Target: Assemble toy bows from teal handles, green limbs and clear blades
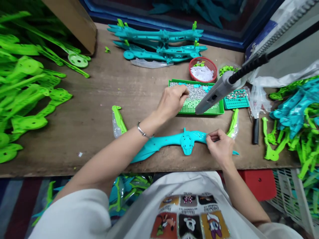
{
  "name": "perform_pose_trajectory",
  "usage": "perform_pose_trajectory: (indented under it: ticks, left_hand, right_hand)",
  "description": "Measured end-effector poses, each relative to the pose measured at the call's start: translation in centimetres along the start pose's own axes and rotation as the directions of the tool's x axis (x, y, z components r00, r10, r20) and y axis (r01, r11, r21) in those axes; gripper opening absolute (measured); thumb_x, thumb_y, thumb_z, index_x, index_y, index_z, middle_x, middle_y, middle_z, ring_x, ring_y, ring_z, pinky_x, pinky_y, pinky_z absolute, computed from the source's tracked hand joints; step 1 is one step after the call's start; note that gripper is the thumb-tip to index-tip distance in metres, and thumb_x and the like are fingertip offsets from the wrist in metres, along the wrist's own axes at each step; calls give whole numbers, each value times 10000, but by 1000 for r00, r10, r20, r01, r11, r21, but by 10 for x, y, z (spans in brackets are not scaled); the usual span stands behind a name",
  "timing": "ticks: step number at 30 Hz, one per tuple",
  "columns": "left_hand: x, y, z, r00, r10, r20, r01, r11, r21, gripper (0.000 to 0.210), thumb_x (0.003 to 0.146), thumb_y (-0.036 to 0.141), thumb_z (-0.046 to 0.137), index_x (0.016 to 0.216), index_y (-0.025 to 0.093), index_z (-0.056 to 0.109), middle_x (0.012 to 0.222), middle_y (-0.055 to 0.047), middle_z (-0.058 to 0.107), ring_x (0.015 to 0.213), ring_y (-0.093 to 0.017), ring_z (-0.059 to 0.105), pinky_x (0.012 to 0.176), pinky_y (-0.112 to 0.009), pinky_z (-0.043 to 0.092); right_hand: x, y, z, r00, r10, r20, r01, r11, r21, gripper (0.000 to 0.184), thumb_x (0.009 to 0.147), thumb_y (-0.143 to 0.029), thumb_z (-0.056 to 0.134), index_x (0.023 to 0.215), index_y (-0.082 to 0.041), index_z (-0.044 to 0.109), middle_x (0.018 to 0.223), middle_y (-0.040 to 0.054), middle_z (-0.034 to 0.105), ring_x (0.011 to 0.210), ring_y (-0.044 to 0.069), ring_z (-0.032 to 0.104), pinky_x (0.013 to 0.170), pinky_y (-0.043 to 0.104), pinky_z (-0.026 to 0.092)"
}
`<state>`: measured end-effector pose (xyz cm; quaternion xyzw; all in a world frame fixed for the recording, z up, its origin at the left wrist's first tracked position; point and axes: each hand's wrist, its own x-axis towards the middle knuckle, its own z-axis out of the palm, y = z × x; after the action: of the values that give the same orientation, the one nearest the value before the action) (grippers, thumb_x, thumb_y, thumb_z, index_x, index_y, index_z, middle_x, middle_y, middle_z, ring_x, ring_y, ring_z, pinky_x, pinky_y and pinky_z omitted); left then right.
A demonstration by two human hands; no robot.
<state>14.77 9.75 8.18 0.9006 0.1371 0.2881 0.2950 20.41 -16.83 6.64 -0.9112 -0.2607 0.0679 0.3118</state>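
Observation:
A long turquoise plastic bow-shaped piece [186,142] with a raised middle block lies across the table in front of me. My right hand [220,144] is pinched at its right arm, fingertips touching the surface; whatever is between them is too small to make out. Over the left end of a green tray [221,108] of small silver screws [195,93], my left hand [173,101] has its fingers curled together, their contents hidden. Lime-green pieces [120,119] in clear plastic lie at either end of the bow piece, the left forearm covering part of it.
An electric screwdriver [214,93] hangs over the tray. Behind stand a red basket [203,69] and stacked turquoise pieces [159,43]. A turquoise tray [236,99] and black-handled tool [255,131] lie right. Lime-green parts [30,86] pile up left; mixed parts [296,113] right.

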Motion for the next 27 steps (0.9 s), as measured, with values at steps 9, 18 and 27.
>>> perform_pose_trajectory:
  ticks: [9, 18, 27]
  left_hand:
    - [105, -33, 55, 994, -7, -105, -3, 996, -89, 105, 937, 172, 597, 883, 220, 675, 982, -85, 675, 969, -230, 627, 884, -413, 469]
    - [115, -62, 89, 987, 78, 140, -88, 994, 67, 211, 981, 163, 467, 874, 220, 639, 903, -97, 684, 1046, -242, 553, 923, -425, 384]
    - [98, -61, 45, 999, 22, 44, -27, 994, 106, 180, 931, 275, 524, 1020, 358, 656, 931, -80, 678, 951, -306, 611, 802, -499, 503]
  right_hand:
    - [-13, 9, -4, 941, -332, -71, 330, 943, -43, 116, 905, -321, 698, 871, -218, 739, 841, 39, 765, 781, 199, 705, 792, 356, 522]
    - [-12, 21, -16, 1000, 0, -26, 8, 956, 294, 126, 894, -315, 654, 942, -216, 716, 798, 14, 720, 714, 166, 671, 663, 296, 519]
    - [-14, 9, 3, 978, -185, -98, 183, 983, -29, 115, 852, -278, 645, 796, -219, 726, 691, 12, 696, 665, 177, 640, 739, 353, 511]
